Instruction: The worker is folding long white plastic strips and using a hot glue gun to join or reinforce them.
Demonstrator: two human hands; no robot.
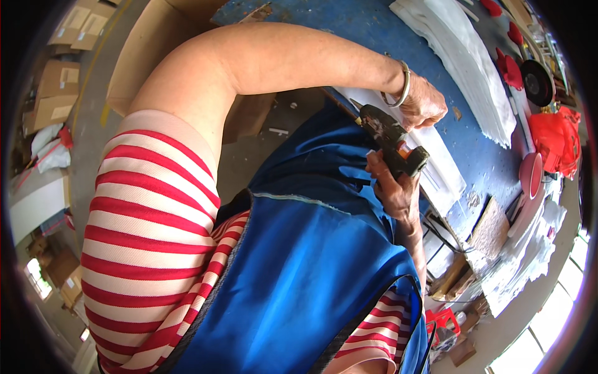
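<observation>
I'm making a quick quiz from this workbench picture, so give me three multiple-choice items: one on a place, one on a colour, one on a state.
1. Where does the stack of white foam sheets lie?
A. on the blue worktable
B. on the floor
C. in a cardboard box

2. What colour is the apron?
A. green
B. blue
C. yellow

3. What does the right hand do?
A. hangs empty
B. lies flat on the table
C. grips the dark glue gun

Answers: 1 A, the sheets rest on the blue top. 2 B, plainly blue cloth. 3 C, fingers wrap the gun's handle, while the left hand presses a white strip.
</observation>
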